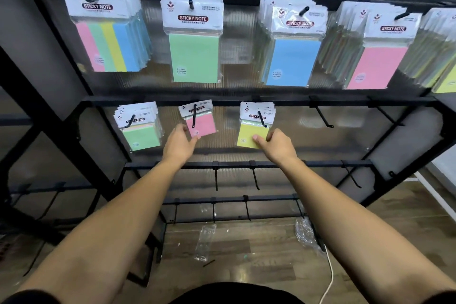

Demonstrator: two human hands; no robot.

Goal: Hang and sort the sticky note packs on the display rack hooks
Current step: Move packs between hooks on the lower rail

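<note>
Your right hand (274, 144) grips the small yellow sticky note pack (251, 134) at its lower right edge, thumb laid on the front; that pack hangs on a black metal hook (262, 118) of the display rack's second bar (345, 101). Your left hand (179, 142) is released, fingers loosely spread, fingertips touching the lower left corner of the small pink sticky note pack (201, 124) hanging tilted on the neighbouring hook.

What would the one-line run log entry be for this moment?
left hand: touching small pink sticky note pack on middle-row hook | right hand: pinching small yellow sticky note pack | stage: hanging
</note>
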